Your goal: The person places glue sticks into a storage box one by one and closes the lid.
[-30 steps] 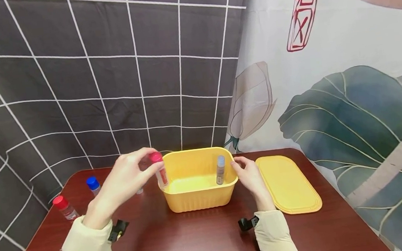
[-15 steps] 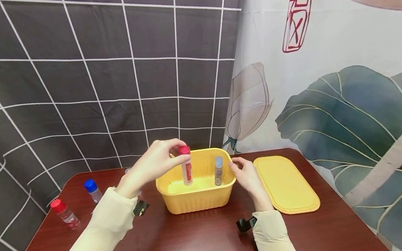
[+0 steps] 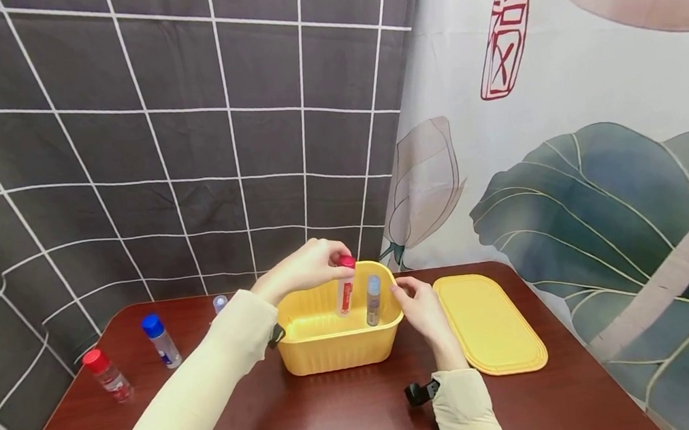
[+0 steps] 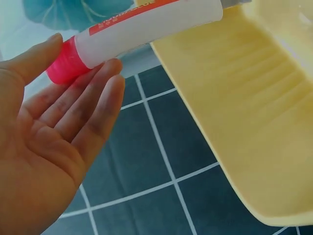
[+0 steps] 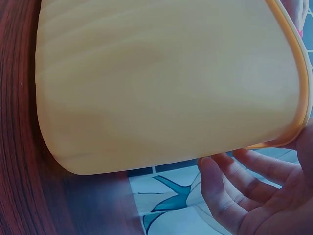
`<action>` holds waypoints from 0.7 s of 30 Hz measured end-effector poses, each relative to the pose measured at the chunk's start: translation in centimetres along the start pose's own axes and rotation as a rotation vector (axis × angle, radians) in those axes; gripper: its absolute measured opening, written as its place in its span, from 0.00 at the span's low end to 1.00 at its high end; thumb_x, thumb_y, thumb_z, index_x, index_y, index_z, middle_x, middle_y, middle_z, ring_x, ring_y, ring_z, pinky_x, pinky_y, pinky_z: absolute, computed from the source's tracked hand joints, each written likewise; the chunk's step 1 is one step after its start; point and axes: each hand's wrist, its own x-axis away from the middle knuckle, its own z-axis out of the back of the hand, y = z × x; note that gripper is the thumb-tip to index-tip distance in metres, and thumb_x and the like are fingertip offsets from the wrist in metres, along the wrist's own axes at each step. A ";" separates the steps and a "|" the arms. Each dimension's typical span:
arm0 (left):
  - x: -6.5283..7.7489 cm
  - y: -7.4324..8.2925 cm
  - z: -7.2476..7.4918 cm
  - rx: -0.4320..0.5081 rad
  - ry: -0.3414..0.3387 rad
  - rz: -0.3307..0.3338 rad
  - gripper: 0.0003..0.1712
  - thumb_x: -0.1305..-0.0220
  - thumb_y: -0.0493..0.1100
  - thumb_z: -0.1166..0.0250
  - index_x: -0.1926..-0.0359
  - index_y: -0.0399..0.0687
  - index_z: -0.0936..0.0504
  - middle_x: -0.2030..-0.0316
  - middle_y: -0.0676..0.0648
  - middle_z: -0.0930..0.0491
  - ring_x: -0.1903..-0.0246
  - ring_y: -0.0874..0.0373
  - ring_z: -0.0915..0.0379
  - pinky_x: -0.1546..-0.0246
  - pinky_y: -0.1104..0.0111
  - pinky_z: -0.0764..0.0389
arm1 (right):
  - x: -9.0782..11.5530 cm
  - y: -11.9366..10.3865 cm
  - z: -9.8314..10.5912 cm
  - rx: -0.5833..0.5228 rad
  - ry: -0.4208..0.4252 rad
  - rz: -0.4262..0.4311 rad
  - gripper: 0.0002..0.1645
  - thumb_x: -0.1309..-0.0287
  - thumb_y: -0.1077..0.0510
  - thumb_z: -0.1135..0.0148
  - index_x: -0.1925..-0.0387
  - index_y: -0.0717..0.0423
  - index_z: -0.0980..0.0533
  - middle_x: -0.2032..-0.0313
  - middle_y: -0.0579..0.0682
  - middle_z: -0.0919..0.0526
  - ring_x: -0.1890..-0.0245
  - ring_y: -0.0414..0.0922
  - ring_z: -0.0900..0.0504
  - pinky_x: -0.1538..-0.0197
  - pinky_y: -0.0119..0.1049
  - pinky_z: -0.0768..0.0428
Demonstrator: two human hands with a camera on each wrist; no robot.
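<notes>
My left hand (image 3: 309,266) pinches the pink cap of a liquid glue bottle (image 3: 345,295) and holds it upright inside the yellow box (image 3: 338,352). In the left wrist view, thumb and fingers grip that cap, and the white bottle with its orange label (image 4: 146,27) points over the box. A light-blue-capped bottle (image 3: 373,301) stands inside, at the box's right end. My right hand (image 3: 423,310) holds the box's right rim. In the right wrist view its fingers (image 5: 212,181) touch the outer wall; most of the thumb is cut off.
On the brown table's left side stand a red-capped bottle (image 3: 109,377) and a blue-capped bottle (image 3: 162,343). A pale-capped bottle (image 3: 219,303) is partly hidden behind my left sleeve. A flat yellow lid (image 3: 492,325) lies to the box's right. Patterned cloths hang behind the table.
My left hand has carried the pink-capped glue bottle rightward from the box's left edge into the box, near the light-blue-capped bottle. The right hand keeps its place on the rim.
</notes>
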 end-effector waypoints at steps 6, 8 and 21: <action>-1.7 0.1 -0.8 -0.071 -0.071 0.005 0.11 0.40 0.42 0.29 0.59 0.42 0.17 0.71 0.53 0.19 0.70 0.60 0.25 0.64 0.71 0.22 | 0.0 0.3 -0.1 -0.006 0.000 0.004 0.18 0.33 0.56 0.41 0.48 0.63 0.21 0.59 0.57 0.17 0.61 0.50 0.20 0.59 0.41 0.20; -2.3 0.1 -1.1 -0.096 -0.095 0.019 0.10 0.40 0.43 0.29 0.59 0.43 0.17 0.72 0.53 0.19 0.71 0.60 0.25 0.65 0.71 0.23 | 0.0 0.3 0.0 -0.006 0.005 0.007 0.18 0.33 0.56 0.41 0.48 0.63 0.21 0.59 0.57 0.17 0.61 0.50 0.20 0.59 0.41 0.20; -4.5 0.5 -2.1 -0.236 -0.218 0.125 0.10 0.40 0.44 0.29 0.60 0.44 0.17 0.71 0.52 0.21 0.69 0.58 0.26 0.66 0.70 0.24 | 0.0 0.1 0.0 -0.008 -0.013 -0.014 0.17 0.33 0.56 0.41 0.49 0.62 0.21 0.62 0.58 0.18 0.65 0.50 0.22 0.65 0.35 0.22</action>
